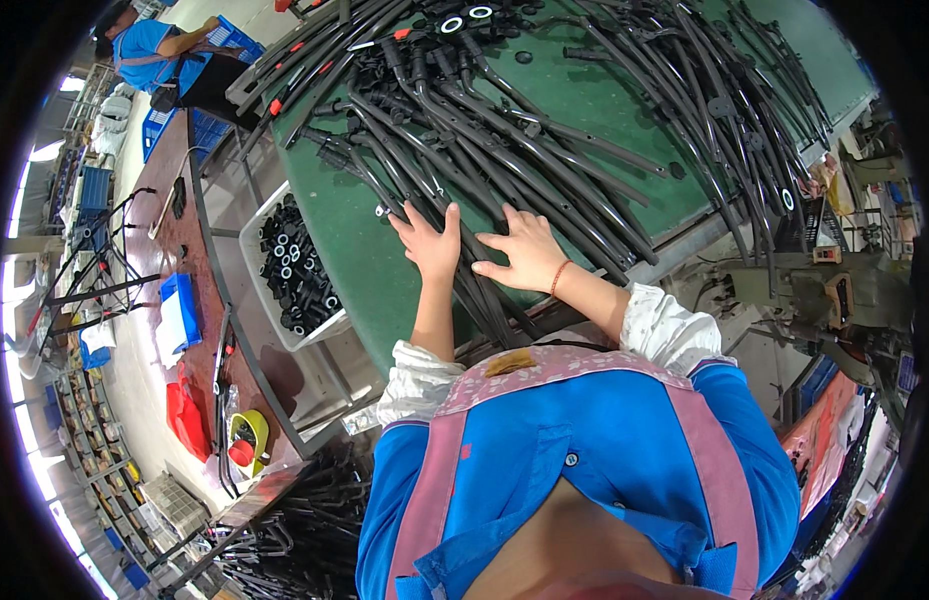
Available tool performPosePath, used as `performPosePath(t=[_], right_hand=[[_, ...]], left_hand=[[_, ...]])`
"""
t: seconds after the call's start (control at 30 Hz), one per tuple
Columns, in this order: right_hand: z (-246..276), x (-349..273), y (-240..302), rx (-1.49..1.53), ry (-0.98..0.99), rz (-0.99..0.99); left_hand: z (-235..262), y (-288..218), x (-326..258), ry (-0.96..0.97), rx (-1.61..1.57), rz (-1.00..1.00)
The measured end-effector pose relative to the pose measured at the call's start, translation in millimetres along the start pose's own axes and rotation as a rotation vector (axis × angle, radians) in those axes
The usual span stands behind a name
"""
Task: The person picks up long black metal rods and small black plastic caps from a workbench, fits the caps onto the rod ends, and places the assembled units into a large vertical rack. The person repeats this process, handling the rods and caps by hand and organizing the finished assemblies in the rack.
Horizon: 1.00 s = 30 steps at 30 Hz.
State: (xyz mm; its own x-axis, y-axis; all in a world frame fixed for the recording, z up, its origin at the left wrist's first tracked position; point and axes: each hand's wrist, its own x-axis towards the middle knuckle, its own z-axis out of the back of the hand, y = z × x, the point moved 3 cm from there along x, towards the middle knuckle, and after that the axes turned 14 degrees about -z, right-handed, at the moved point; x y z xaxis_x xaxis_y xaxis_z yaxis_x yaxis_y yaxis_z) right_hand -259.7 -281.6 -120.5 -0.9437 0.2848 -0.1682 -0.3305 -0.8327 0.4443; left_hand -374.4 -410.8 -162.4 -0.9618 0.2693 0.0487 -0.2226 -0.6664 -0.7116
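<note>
My left hand (430, 244) lies over the near end of a pile of long black metal tubes (504, 155), its fingers spread. Just to its right, my right hand (527, 252) is also open, with fingers apart and the palm turned toward the tubes. Both hands touch or hover close to the tubes; I cannot tell which. Neither has fingers wrapped round a tube. The tubes lie slanted on a green tabletop (329, 210), and many end in black fittings at the far side.
More black tubes (719, 110) are heaped at the right. A white bin (322, 336) with small black parts stands left of the table. Further left, a reddish-brown bench (206, 255) carries a blue tray (189, 305) and a yellow container (252, 425). A person (159, 55) works at far left.
</note>
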Motion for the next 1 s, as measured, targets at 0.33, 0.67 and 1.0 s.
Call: performPosePath(t=[0.33,0.67,1.0], right_hand=[[-26,-1,5,0.236,-0.017,0.106],[-22,-3,7,0.214,0.005,0.078],[-24,-4,9,0.282,0.018,0.094]], left_hand=[[-4,8,2,-0.047,-0.002,-0.022],[-4,8,1,-0.049,-0.001,-0.039],[-7,13,4,-0.049,0.004,-0.052]])
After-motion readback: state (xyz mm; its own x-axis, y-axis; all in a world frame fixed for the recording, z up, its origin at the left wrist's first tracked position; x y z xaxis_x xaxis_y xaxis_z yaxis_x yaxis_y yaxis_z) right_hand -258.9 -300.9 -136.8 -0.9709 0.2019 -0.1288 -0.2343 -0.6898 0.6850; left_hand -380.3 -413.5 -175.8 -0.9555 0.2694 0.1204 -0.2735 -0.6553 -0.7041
